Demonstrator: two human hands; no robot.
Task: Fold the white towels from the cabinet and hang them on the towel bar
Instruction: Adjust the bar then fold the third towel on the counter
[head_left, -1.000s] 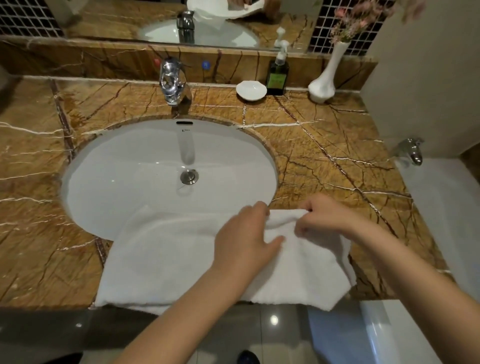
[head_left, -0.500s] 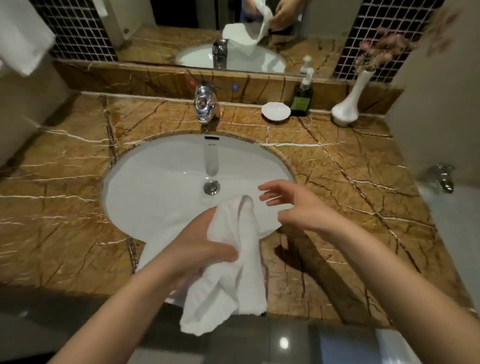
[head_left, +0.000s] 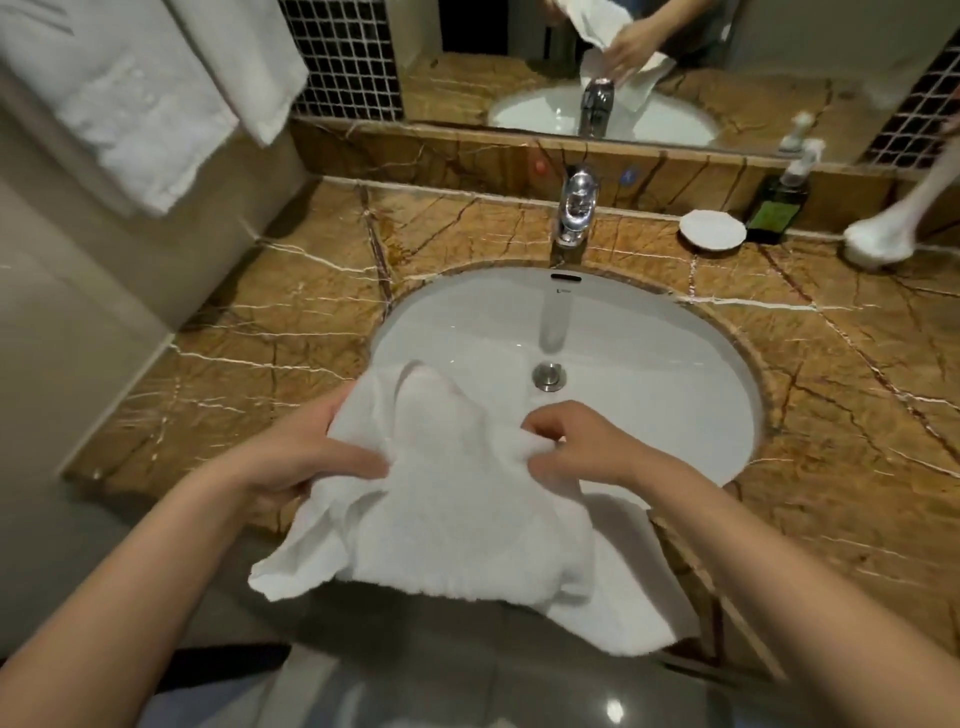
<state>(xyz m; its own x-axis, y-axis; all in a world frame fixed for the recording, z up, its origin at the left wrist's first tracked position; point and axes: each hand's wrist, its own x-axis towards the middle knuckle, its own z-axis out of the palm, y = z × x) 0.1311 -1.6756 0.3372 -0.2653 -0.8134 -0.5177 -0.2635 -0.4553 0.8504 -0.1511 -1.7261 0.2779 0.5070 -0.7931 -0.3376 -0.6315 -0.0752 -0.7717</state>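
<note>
White towel (head_left: 457, 519), crumpled, held up w/ corners drooping.

Place: bathroom.
Fixtures: white sink (head_left: 649, 374) sunk in a brown marble bench (head_left: 291, 322), chrome tap (head_left: 575, 208), mirror (head_left: 519, 52) above.
Toiletries: pump bottle (head_left: 777, 208), soap dish (head_left: 712, 231).
Wall: mosaic tiles (head_left: 343, 57), hanging towel (head_left: 130, 93).

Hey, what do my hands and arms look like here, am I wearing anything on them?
Nothing worn. The left hand and right hand have no gloves and no rings that show. The left forearm and right forearm are uncovered to the picture's edge: no sleeves, watch or bracelet.
</note>
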